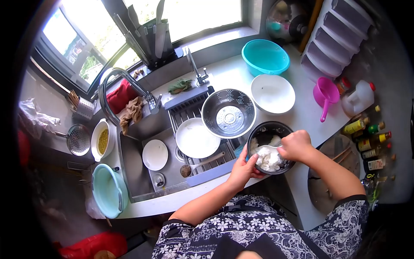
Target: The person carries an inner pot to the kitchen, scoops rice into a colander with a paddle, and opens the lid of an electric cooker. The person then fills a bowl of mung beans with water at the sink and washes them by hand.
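My left hand (244, 171) grips the near left rim of a dark round pot (279, 128), thumb on the edge and fingers on the outside. White cooked rice (270, 160) is heaped in the pot, with more stuck to its wall. Fingers closed, my right hand (296, 147) is over the pot's right side around the handle of a white rice paddle (268, 149). The paddle's blade rests against the rice; most of its handle is hidden by my fist. Just beyond the pot are a metal colander (211, 113) and a white bowl (273, 95).
Left of the pot lies a sink (142, 183) with a rack, a white plate (155, 155), a white bowl (197, 138) and a brush (186, 171). A teal basin (265, 58), pink ladle (326, 96), round board (327, 190) and several bottles (371, 141) stand right.
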Tool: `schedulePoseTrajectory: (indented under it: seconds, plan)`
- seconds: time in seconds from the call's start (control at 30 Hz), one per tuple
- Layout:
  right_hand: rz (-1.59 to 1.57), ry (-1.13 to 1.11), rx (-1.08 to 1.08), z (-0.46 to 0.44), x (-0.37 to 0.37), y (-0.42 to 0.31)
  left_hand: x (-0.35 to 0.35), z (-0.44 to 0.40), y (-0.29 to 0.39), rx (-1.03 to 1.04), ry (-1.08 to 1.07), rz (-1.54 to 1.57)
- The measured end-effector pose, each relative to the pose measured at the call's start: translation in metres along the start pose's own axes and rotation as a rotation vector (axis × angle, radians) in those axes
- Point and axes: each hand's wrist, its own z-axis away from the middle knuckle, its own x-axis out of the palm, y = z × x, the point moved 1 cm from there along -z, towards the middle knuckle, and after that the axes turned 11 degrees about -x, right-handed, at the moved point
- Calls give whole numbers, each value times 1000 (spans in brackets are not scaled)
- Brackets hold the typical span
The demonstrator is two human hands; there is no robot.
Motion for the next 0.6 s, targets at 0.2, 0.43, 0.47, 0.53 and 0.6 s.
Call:
schedulePoseTrajectory:
  seconds: [0.2, 0.43, 0.47, 0.53, 0.6]
  plan:
    - [-127, -45, 121, -5, -7, -12, -6, 0, -3, -28, -73, -6]
    - [-233, -47, 178, -2, -5, -7, -6, 2, 4, -37, -135, -30]
    - [-233, -43, 187, -1, -4, -5, -7, 1, 4, -38, -143, -36]
    - [-264, -44, 194, 1, -4, -3, -8, -2, 3, -45, -173, -10]
    - [-277, -30, 197, 2, -3, -1, -9, -1, 5, -44, -183, -17]
